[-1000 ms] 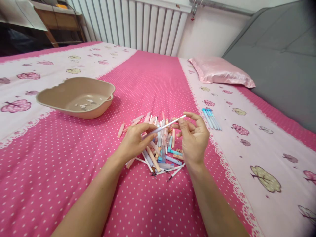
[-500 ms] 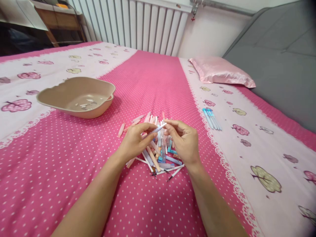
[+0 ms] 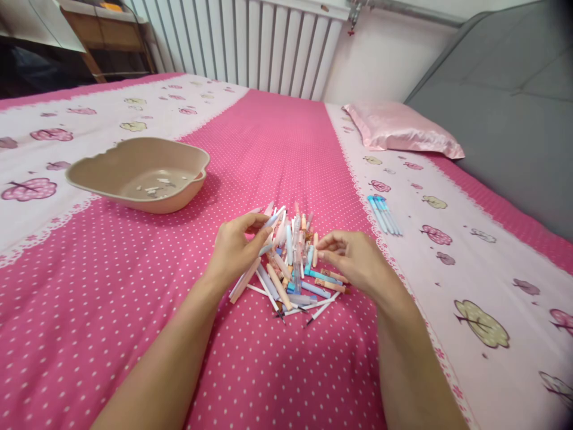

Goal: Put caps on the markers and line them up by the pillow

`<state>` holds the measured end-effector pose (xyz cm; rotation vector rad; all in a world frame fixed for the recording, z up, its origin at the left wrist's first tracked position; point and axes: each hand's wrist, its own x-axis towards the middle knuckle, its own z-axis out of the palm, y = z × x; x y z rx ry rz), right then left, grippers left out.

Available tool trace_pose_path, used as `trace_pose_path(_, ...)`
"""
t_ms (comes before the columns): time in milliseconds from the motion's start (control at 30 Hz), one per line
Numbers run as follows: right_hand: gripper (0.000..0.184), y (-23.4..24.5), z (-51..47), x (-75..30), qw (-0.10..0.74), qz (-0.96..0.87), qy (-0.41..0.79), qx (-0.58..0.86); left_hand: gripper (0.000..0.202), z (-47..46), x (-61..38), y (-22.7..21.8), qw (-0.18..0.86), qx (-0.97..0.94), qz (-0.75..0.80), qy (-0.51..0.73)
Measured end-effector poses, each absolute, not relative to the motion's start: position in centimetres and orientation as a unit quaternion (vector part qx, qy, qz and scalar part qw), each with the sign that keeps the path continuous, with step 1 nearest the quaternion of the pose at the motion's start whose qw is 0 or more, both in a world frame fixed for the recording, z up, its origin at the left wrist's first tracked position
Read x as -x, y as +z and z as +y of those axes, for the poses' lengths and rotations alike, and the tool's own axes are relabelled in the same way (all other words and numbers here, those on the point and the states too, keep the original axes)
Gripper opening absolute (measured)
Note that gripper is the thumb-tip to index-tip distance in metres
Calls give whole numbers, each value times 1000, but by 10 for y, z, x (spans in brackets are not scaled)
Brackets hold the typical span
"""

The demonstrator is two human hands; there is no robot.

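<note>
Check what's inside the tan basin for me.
Several small white pieces lie scattered on the floor of the tan basin, too small to identify. Its near wall covers the strip of floor just behind it, so anything there can't be seen.

Pen pile blocks the low path between left grip and right grip. Open lane on pink bedspread runs from pile toward radiator. Tub walls obstruct left; blue pens lie flat right, passable above. Pillow and headboard bound far right.
</note>
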<state>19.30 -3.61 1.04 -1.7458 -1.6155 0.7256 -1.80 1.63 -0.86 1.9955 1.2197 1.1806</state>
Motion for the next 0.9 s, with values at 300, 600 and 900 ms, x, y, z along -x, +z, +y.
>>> trace_pose_path(300, 8, 22, -46, -188, 78, -666, 296, 680, 18, 18, 18, -10, 271, -716, 464, 445)
trace_pose_path(600, 16, 8, -48, -166, 20, -727, 171, 665, 17, 18, 18, -12, 267, -724, 457, 443)
trace_pose_path(900, 4, 28, -51, -182, 166, -705, 298, 622, 20, 15, 16, -7, 270, -729, 463, 426)
